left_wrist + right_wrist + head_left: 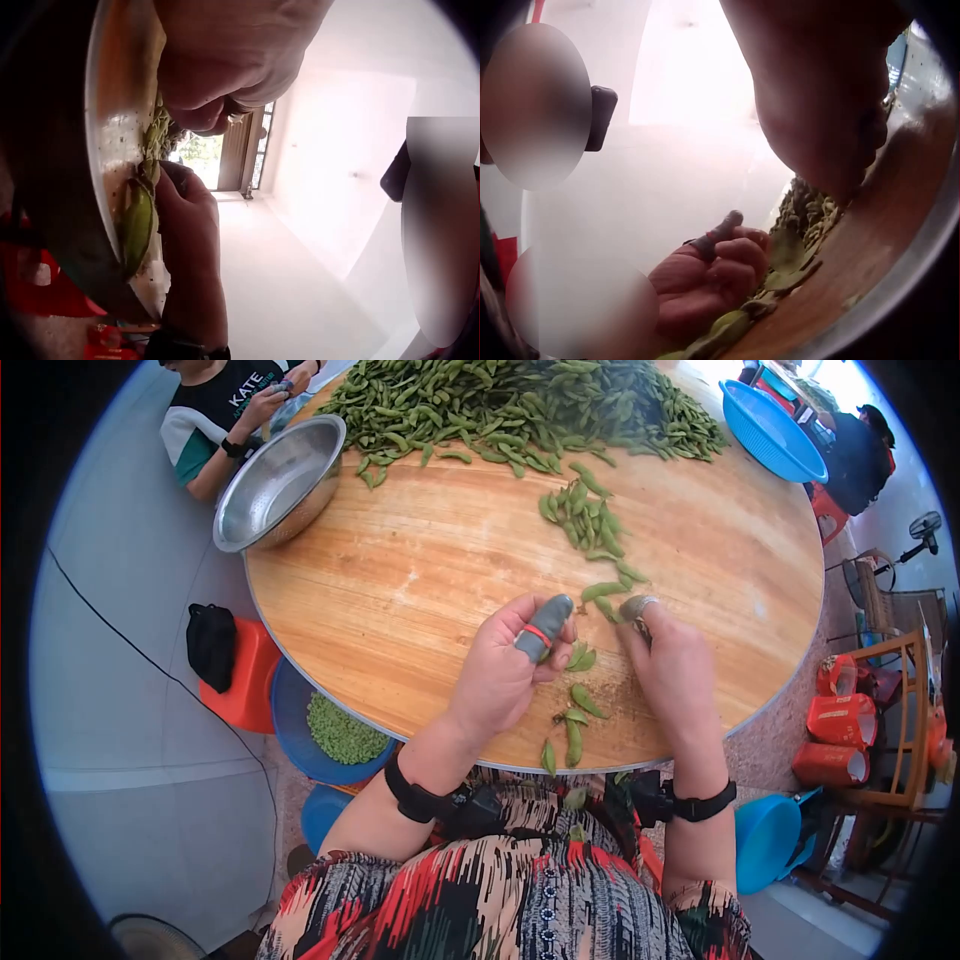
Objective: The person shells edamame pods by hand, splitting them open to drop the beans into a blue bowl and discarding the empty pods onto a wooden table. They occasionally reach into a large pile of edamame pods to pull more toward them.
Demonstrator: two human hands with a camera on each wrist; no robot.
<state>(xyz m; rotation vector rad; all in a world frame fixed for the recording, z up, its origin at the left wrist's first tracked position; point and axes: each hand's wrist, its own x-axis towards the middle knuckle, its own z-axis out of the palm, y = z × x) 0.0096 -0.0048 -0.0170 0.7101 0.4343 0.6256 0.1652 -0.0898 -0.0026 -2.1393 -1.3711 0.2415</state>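
Note:
My left hand (500, 670) is over the near part of the table, fingers curled and thumb extended. A grey cover with a red band wraps that thumb. A bit of green soybean (545, 655) shows between thumb and fingers; the rest is hidden. To its right, my right hand (675, 665) reaches down to the tabletop, its thumb also covered in grey. Its fingertips pinch at the end of a soybean pod (606, 609), partly hidden by the hand. Several loose pods (588, 701) lie between my wrists. In the left wrist view a plump pod (139, 225) lies near the right hand.
A large heap of pods (520, 410) covers the far side of the round wooden table (400, 600). A steel basin (275, 490) is at the left edge, a blue basket (772, 430) at the far right. Below sits a blue tub (290, 710) of shelled beans. Other people sit around.

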